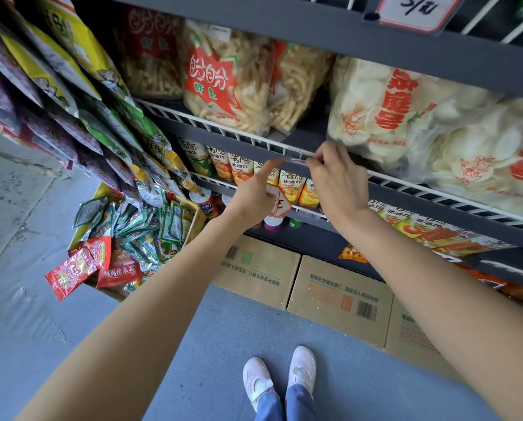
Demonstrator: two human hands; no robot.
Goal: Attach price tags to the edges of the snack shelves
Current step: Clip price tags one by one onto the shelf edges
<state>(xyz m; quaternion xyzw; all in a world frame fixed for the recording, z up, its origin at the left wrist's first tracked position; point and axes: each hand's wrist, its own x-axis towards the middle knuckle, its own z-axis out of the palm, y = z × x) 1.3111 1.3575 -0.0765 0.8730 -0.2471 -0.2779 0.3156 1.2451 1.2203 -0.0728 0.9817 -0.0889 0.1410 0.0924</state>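
Note:
A clear plastic tag holder [298, 156] sits on the white wire rail of the middle snack shelf [223, 129]. My right hand [336, 180] pinches the holder's right end with curled fingers. My left hand [255, 189] points its index finger up at the holder's left end and grips a white price tag with a red border [280, 203] in its lower fingers. Another red-bordered price tag [412, 12] hangs on the edge of the top shelf.
Bags of shrimp sticks [223, 83] and white crackers [406, 117] fill the middle shelf. Drink cartons [290, 183] stand on the shelf below. Hanging snack packs [72, 95] crowd the left. A tray of loose packets [123, 238] and cardboard boxes [339, 293] sit on the floor.

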